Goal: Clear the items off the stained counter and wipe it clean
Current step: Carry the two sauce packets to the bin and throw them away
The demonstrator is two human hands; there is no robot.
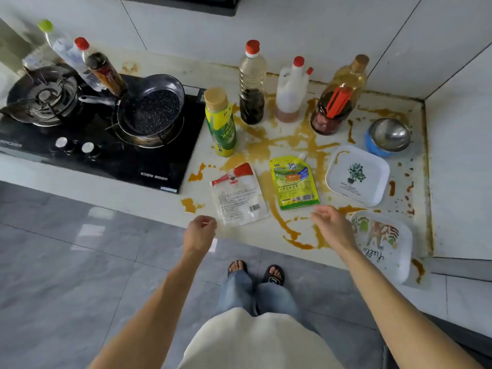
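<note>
Stained counter (287, 145), "hello" tray (383, 241) beside right hand (332, 227)

At the left of the frame the frying pan (153, 110) sits on the gas hob (106, 145), with two bottles (87, 65) standing behind it. Across the upper middle of the counter (159, 206), four bottles (251, 83) stand in a row near the wall, and a fifth bottle (221, 123) stands just right of the hob. Lower down, two pouches (239, 194) lie side by side before my hands (330, 225), with a square plate (358, 175) to their right, a bowl (388, 135) above it, and another plate (383, 243) at the lower right.
</note>
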